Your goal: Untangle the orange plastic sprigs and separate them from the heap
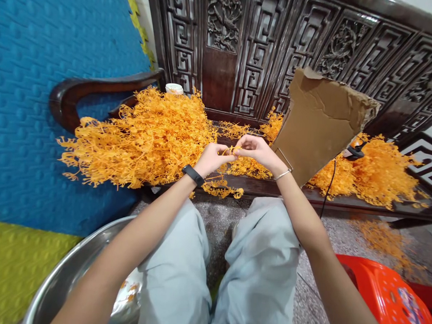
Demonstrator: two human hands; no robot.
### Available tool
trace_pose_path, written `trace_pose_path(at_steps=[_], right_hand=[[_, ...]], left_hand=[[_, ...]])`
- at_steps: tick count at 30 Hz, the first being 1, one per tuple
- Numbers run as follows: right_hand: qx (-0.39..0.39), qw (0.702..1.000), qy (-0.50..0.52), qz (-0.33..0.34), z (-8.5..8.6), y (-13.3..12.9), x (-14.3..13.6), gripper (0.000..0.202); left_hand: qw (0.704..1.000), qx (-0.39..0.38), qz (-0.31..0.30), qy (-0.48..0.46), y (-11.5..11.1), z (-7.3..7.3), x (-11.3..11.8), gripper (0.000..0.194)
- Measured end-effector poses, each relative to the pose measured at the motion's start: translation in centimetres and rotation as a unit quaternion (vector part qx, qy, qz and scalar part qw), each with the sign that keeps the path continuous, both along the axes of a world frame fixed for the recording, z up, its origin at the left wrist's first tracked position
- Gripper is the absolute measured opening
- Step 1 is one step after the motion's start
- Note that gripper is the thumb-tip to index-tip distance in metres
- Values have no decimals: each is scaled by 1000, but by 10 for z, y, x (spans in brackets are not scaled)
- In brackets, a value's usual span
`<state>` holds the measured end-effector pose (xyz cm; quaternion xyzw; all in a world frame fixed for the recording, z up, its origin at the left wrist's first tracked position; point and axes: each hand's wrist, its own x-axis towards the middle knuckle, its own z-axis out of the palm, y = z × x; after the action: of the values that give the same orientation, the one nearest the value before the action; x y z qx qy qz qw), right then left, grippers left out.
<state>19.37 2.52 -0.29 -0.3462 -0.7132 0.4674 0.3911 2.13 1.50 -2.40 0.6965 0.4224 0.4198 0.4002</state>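
Observation:
Between my fingertips is a small orange plastic piece (231,150), thin and branching like the many others around it. My left hand (213,158), with a black band at the wrist, pinches its left side. On its other side, my right hand (256,151), wearing a silver bangle, pinches it too. A large heap of orange plastic pieces (156,136) lies on the dark wooden bench (268,186) to the left of my hands. A few loose strands hang over the bench's front edge below my left hand. Fingers partly hide the piece's exact shape.
A brown cardboard sheet (318,123) stands tilted right of my hands. Beyond it lie another orange heap (382,170) and a black device (354,151) with a cord. A metal basin (56,281) sits lower left, a red plastic stool (389,286) lower right. Blue mats (64,48) line the left.

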Motion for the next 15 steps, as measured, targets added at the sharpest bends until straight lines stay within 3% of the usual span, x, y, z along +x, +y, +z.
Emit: trace_pose_path(at_steps=[5,15], right_hand=[[16,999,15,-45,-3,7,2,28],[-5,1000,-23,-15,-6,6,0,23]], left_hand=[[997,-4,29,-67,0,4,-2,21],[993,-37,30,-109,2,1,-2,21]])
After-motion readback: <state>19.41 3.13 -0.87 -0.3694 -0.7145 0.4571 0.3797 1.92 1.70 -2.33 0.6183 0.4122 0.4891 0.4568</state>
